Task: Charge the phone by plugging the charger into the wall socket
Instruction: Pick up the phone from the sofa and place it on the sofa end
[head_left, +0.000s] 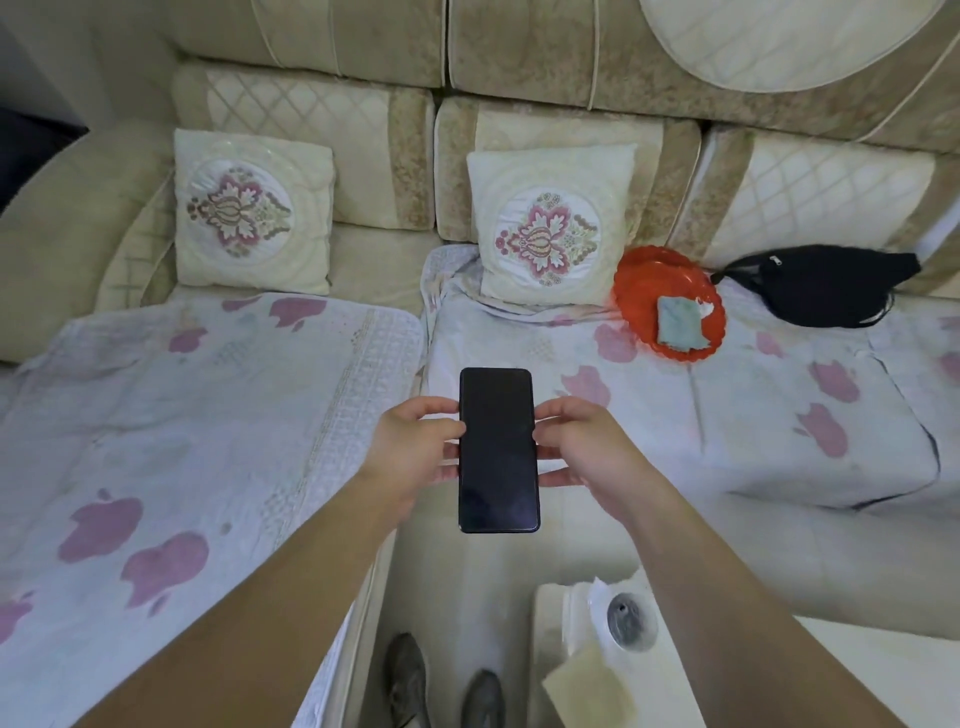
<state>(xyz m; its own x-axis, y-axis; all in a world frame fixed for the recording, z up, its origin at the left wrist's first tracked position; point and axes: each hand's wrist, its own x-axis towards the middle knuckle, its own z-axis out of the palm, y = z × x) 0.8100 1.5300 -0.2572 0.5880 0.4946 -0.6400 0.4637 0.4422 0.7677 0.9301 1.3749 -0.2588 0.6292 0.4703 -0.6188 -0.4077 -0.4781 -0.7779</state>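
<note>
Cream sofa cushions (311, 171) fill the head view, and near its front edge the left hand (415, 447) and right hand (587, 447) pinch the sides of a dark-screened black rectangular phone (497, 449), with no charger or socket visible, so plugging in seemingly remains undone.

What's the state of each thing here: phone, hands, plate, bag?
phone: screen dark, held upright between both hands, no cable attached
left hand: fingers grip phone's left edge
right hand: fingers grip phone's right edge
red plate: tilted against a cushion, folded cloth on it
black bag: lying flat on sofa
</note>
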